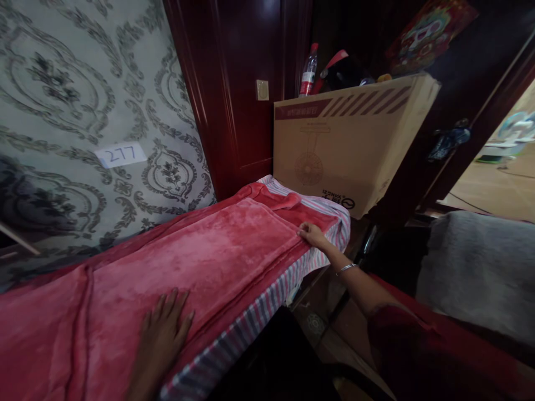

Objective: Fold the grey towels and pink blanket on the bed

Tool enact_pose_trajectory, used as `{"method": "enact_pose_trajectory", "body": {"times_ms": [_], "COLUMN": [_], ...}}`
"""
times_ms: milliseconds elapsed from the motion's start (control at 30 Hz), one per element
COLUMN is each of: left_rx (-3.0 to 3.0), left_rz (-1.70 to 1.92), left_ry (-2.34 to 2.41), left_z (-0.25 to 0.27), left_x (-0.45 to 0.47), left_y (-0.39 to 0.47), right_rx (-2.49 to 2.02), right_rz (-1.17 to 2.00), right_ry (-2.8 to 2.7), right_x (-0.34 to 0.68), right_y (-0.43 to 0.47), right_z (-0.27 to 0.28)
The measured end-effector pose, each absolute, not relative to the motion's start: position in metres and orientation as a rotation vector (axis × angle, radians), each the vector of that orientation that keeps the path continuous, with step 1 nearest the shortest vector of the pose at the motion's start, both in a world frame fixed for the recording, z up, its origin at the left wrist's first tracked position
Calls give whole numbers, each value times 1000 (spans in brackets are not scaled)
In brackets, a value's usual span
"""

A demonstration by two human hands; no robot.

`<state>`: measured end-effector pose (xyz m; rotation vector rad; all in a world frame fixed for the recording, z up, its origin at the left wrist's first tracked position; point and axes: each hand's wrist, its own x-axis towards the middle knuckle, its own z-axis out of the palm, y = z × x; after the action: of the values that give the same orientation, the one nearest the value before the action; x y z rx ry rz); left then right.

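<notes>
A red plush blanket point(200, 239), folded in layers, lies along a long narrow surface. Beneath it a striped cloth point(251, 328) shows along the near side and at the far end. My left hand point(165, 328) rests flat on the blanket's near part, fingers stretched out. Farther off, my right hand point(312, 234) pinches the right edge of the folded layer near its far corner. A silver bangle point(346, 269) circles my right wrist.
A large cardboard box point(334, 150) stands past the blanket's far end, with a plastic bottle point(308, 72) behind its top edge. Patterned wallpaper point(75, 83) bearing a paper marked 277 point(120, 154) runs along the left. A grey fluffy cover point(480, 273) lies at right.
</notes>
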<state>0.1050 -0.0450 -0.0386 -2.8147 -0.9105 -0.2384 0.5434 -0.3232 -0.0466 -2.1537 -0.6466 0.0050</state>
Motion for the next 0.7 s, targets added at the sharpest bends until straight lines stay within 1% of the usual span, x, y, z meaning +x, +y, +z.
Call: {"method": "enact_pose_trajectory", "body": {"times_ms": [233, 433, 500, 600, 700], "left_rx": [-2830, -2849, -2858, -2879, -2904], "left_rz": [-201, -206, -207, -195, -187], "left_ry": [-939, -947, -947, -966, -993], "left_z": [-33, -32, -30, -27, -25], "left_x": [105, 105, 105, 105, 105], "left_y": [-50, -56, -58, -61, -65], "right_rx": [-2369, -2505, -2495, -2474, -2603], "right_rz": [-108, -208, -288, -409, -285], "right_ry": [-565, -639, -772, -1133, -1317], "right_x": [536, 516, 502, 483, 478], "right_y": [-312, -303, -292, -276, -269], "right_z": [-50, -31, -24, -22, -35]}}
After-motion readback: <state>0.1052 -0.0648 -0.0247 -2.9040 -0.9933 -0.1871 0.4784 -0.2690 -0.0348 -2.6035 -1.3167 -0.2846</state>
